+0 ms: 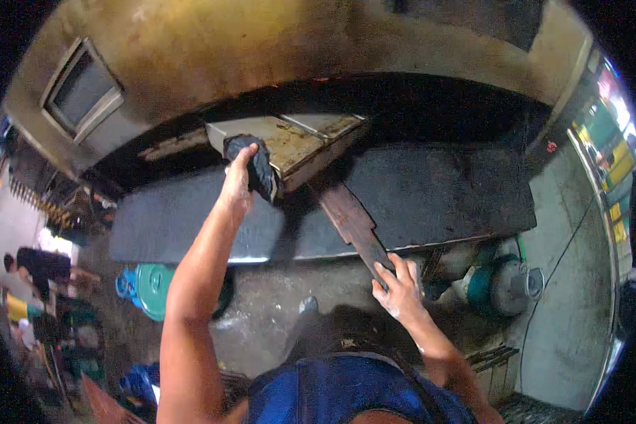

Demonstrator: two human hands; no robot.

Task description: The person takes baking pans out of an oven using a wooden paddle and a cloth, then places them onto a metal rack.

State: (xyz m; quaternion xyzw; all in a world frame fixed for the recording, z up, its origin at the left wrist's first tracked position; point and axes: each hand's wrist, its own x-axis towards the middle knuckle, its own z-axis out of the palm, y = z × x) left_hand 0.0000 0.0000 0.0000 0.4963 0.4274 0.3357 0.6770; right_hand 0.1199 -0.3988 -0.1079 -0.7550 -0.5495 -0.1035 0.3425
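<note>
My left hand [239, 182] is closed on a dark folded cloth [263, 168], thumb on top. The cloth presses against the near left corner of a boxy, brown-stained metal pan [318, 150]. That pan sits at the mouth of a long dark opening [445, 106], over the edge of the dark ledge [438, 191]. A flat wooden paddle [348, 219] slants from the pan's underside toward me, its far end hidden there. My right hand [401, 290] is wrapped round the paddle's narrow handle, below the ledge's front edge.
A stained wall [212, 49] with a small framed window [83, 90] rises behind. Below the ledge stand a green lidded container [155, 286] at left and a green cylinder [498, 286] at right. A person [42, 268] is at far left.
</note>
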